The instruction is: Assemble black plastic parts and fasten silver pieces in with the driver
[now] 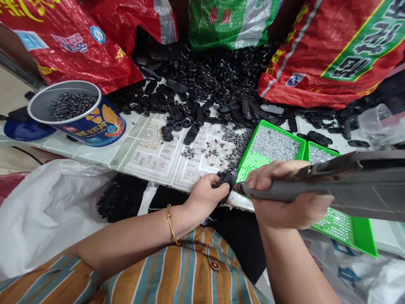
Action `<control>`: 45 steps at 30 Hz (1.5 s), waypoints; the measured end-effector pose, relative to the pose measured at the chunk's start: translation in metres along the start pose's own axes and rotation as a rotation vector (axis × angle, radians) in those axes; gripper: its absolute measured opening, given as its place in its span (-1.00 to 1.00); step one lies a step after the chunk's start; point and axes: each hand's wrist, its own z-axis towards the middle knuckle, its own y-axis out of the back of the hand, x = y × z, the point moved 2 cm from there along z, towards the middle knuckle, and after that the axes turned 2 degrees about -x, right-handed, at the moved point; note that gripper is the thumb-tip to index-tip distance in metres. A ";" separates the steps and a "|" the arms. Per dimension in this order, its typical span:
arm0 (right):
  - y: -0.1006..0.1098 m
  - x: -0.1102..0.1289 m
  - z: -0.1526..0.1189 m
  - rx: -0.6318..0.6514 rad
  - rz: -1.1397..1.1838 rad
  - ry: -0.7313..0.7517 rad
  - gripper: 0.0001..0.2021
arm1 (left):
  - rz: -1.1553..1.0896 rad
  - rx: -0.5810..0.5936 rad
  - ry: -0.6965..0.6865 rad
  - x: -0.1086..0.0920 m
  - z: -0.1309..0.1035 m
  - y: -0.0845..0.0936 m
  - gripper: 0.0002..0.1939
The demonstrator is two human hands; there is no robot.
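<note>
My left hand (205,196), with a gold bracelet at the wrist, pinches a black plastic part (227,182) at the table's front edge. Wrapped round a long grey power screwdriver (316,185) is my right hand (284,198). The tool's tip points left and meets, or nearly meets, the side of the black part; the exact contact is too small to tell. Behind the hands, a green perforated tray (248,166) holds many small silvery screws (275,143). Tiny dark pieces (221,152) lie scattered on the patterned table (158,156).
A blue tub (107,122) of small metal pieces stands at the left. Black parts (215,71) are heaped across the back, under red bags (95,50) and a green bag (230,25). Another green tray (363,236) extends beneath the tool. A clear cup (375,120) is at the right.
</note>
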 end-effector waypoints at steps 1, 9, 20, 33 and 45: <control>0.000 0.000 0.000 -0.005 -0.009 0.001 -0.62 | -0.010 0.011 0.007 -0.001 0.000 0.000 -0.94; 0.003 -0.001 0.003 -0.041 -0.010 -0.004 -0.58 | -0.039 0.084 0.009 -0.004 -0.001 0.002 -0.90; -0.001 0.002 -0.001 0.052 0.035 0.008 -0.66 | 0.002 0.047 -0.001 -0.001 0.001 0.001 -0.92; 0.006 0.011 0.005 -0.016 0.024 0.023 -0.63 | -0.054 0.041 0.027 -0.006 -0.001 -0.001 -0.94; 0.035 0.021 -0.001 -0.386 -0.109 0.039 -0.59 | -0.511 0.414 0.361 -0.010 0.001 0.019 -0.75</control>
